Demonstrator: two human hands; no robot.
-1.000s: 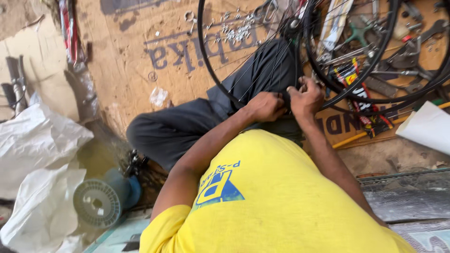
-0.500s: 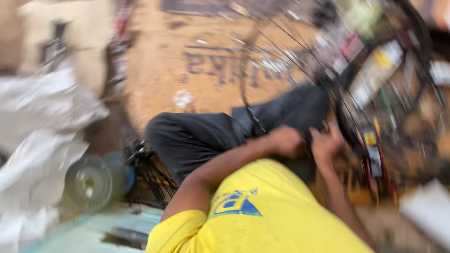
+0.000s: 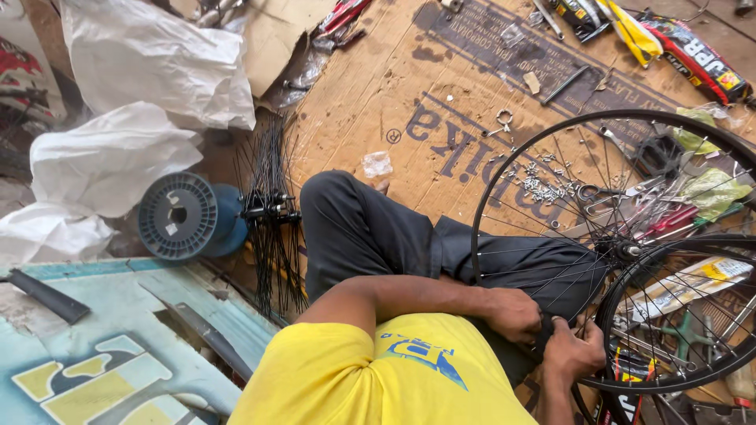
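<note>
Rim (image 3: 504,169) rests across the lap; left hand (image 3: 513,313) and right hand (image 3: 573,349) clamp its lower edge, fingertips hidden. Yellow-red packages (image 3: 693,47) lie top right on brown cardboard (image 3: 394,94).

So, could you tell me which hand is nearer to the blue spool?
Left. The left hand grips the wheel rim on the side toward the blue spool; the right hand sits just beyond it, farther away.
</note>
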